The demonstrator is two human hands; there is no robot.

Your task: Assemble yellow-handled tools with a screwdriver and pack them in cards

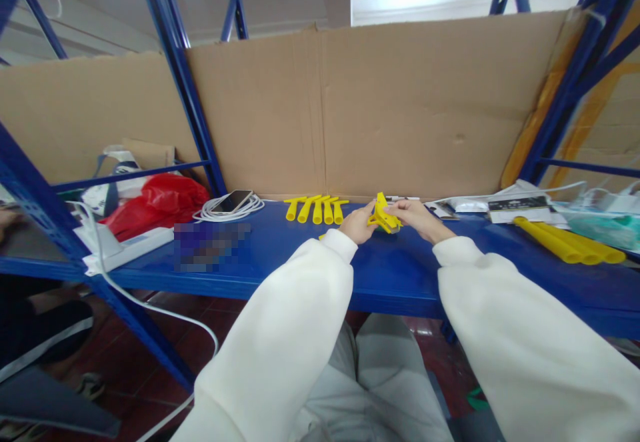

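Over the blue shelf top [280, 255], both my hands hold a yellow plastic piece [384, 215] with an angled, bracket-like shape; its exact kind cannot be made out. My left hand [358, 224] grips its left side, with the fingers partly hidden behind it. On the other side, my right hand [416, 218] pinches the piece near its upper right. To the left of my hands lies a row of several yellow T-shaped plastic parts [317, 210], their round tube ends facing me. A small yellow bit shows beside my left wrist.
A phone [233, 202] rests on a coiled white cable. Further left are a white power strip [135, 249] and a red plastic bag [163, 202]. Yellow tubes [565, 242] lie at right beside a black-and-white box [519, 209]. Cardboard [400, 109] backs the shelf between blue posts. Another person's leg shows lower left.
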